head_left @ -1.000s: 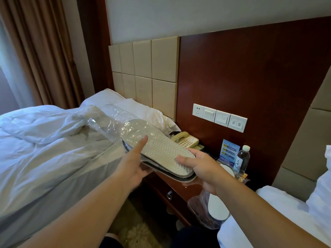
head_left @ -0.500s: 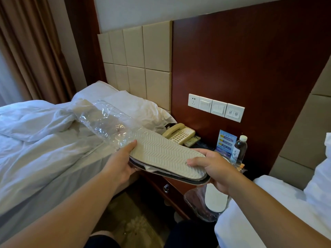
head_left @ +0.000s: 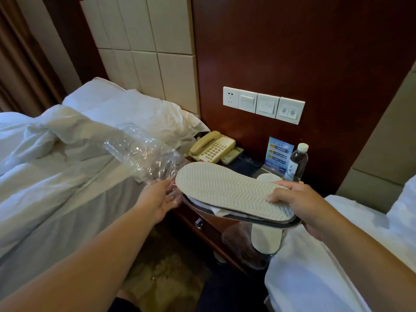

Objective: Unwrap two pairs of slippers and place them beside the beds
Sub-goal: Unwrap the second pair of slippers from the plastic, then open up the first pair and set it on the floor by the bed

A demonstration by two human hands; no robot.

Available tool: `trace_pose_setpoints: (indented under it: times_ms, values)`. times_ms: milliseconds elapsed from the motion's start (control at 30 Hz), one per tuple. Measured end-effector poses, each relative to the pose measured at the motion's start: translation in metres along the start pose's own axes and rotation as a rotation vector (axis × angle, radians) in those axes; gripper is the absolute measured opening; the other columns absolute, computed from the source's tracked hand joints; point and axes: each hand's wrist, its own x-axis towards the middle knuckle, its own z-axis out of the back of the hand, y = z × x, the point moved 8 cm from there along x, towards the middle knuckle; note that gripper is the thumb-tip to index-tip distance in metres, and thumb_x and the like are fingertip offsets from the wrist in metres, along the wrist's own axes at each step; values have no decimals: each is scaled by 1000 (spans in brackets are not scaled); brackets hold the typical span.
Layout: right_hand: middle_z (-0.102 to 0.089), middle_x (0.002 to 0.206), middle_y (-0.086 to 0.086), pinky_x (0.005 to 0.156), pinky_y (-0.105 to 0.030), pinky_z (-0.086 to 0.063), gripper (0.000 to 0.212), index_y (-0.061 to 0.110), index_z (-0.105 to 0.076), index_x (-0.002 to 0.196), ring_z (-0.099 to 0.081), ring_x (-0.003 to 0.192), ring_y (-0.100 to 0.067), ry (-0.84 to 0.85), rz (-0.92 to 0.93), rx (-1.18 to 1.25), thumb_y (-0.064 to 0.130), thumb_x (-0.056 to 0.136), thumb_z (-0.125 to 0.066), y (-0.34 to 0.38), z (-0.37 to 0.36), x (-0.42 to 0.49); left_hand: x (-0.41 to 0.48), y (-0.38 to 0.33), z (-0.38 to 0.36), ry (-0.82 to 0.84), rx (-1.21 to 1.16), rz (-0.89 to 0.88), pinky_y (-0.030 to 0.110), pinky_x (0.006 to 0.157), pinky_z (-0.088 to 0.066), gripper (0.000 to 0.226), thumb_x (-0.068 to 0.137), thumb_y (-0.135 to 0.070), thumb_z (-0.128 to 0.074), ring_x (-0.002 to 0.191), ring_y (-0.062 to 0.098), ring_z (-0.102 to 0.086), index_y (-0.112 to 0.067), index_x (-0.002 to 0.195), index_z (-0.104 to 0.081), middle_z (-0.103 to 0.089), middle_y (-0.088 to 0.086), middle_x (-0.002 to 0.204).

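A stacked pair of slippers [head_left: 227,192] with a pale ribbed sole facing up is held over the nightstand. My right hand [head_left: 299,203] grips its heel end. The clear plastic wrapper [head_left: 144,156] is off the slippers and stretches up to the left over the left bed; my left hand [head_left: 159,199] pinches its open end just beside the slipper toes. A second pair of slippers [head_left: 266,238], inside a clear bag, lies on the near right corner of the nightstand, partly hidden behind the held pair.
The wooden nightstand [head_left: 202,219] stands between the left bed [head_left: 56,176] and the right bed [head_left: 315,266]. On it are a beige phone [head_left: 211,147], a remote, a blue card [head_left: 280,154] and a water bottle [head_left: 297,163]. Patterned carpet [head_left: 162,266] lies below.
My left hand has slid the wrapper off the toe end, so the slippers are now bare. The view has tilted down and closer to the nightstand.
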Motion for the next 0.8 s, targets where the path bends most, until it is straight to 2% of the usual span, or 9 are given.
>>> trace_pose_setpoints:
  times_ms: [67,167,267,367,433,500,600,700,800]
  values:
    - [-77,82,-9,54,-24,-52,21,14,-76,93,-72,65,-18,-21,-16,8,4,74,-72,-5,19,8,16,8,-10,-23,-5,5,33,54,-60,44,98,-1,-53,67,22,-75,-10,140,-42,-69,17,110]
    - [-76,87,-13,61,-30,-52,18,10,-77,91,-71,74,-25,-88,-21,41,7,74,-72,-14,49,18,40,20,-23,-31,22,35,37,58,-62,52,96,5,-51,72,24,-76,-12,144,-40,-70,17,109]
    - [-75,80,-11,63,-32,-50,9,16,-77,76,-70,69,-23,-128,-28,90,9,76,-71,-25,67,26,55,38,-40,-33,71,79,33,51,-60,47,98,3,-48,65,20,-76,-9,143,-41,-69,14,105]
    - [-72,72,-4,60,-31,-45,17,21,-75,65,-67,62,-16,-133,-35,92,13,79,-69,-36,73,35,61,64,-56,-2,129,167,31,47,-59,36,100,1,-48,69,22,-74,-2,136,-45,-69,13,101]
    - [-72,71,-4,59,-30,-46,19,22,-75,64,-68,62,-15,-130,-43,105,13,80,-69,-42,72,39,65,80,-65,44,127,221,38,60,-63,34,101,-3,-49,82,25,-72,-1,135,-46,-68,15,109]
    - [-72,69,-3,56,-28,-46,21,22,-74,62,-69,60,-15,-116,-51,128,13,80,-69,-47,70,43,69,91,-72,90,114,266,43,69,-60,41,100,-10,-54,94,31,-68,-5,139,-44,-62,18,122]
    - [-71,68,-4,58,-29,-47,19,20,-72,63,-67,59,-15,-127,-62,154,12,80,-69,-52,67,49,75,101,-71,109,149,331,51,82,-55,71,88,-36,-72,121,42,-54,-19,147,-36,-44,24,144]
    - [-72,76,-7,62,-29,-48,5,16,-73,78,-68,62,-17,-141,-72,183,12,80,-70,-54,62,53,79,99,-59,36,287,294,53,96,-43,90,74,-61,-74,136,36,-42,-27,148,-36,-39,13,153]
    - [-75,87,-7,60,-28,-50,20,14,-72,98,-71,70,-16,-144,-92,195,15,78,-74,-53,52,54,75,87,-42,-105,395,190,53,109,-37,101,73,-69,-67,140,31,-37,-26,154,-26,-34,4,158]
